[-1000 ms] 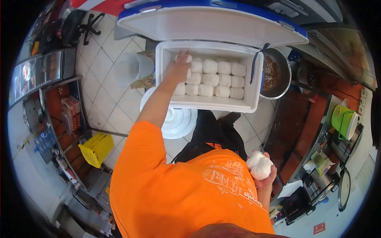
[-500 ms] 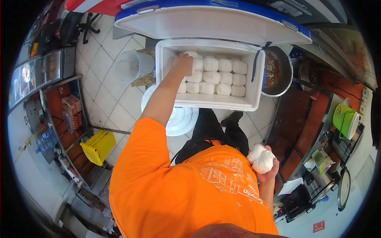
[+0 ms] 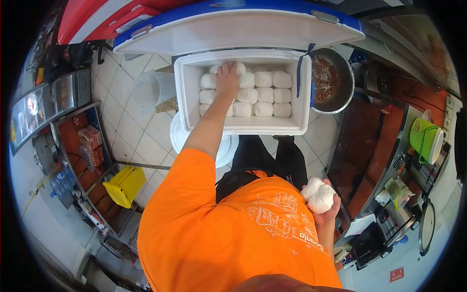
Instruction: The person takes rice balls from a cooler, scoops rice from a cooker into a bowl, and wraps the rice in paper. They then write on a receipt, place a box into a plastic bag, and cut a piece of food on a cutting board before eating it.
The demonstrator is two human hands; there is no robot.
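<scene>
Pale square tiles (image 3: 134, 113) cover the floor around one white cooler (image 3: 250, 127), whose single blue-edged lid (image 3: 233, 29) stands open beyond the left hand (image 3: 227, 83). That hand is down inside the cooler, fingers slightly spread over one white ball (image 3: 241, 68); whether it grips the ball or only touches it, I cannot tell. To its right, nine white balls (image 3: 263, 94) sit in three rows of three. More show to its left and just below it, but the hand and forearm hide part of the layer, so the full number cannot be told.

The right hand (image 3: 329, 214), well apart from the cooler and close to the orange shirt (image 3: 233, 233), has its fingers curled around two balls (image 3: 318, 195) pressed together.

Right of the left hand, just past the cooler, is one metal bowl (image 3: 344, 90) of reddish-brown food (image 3: 325, 80). On its other side are one clear bin (image 3: 165, 88) and, farther off, one yellow crate (image 3: 125, 186). Beyond the right hand runs a cluttered tabletop (image 3: 395, 152), with one green bucket (image 3: 422, 138) near its far end.
</scene>
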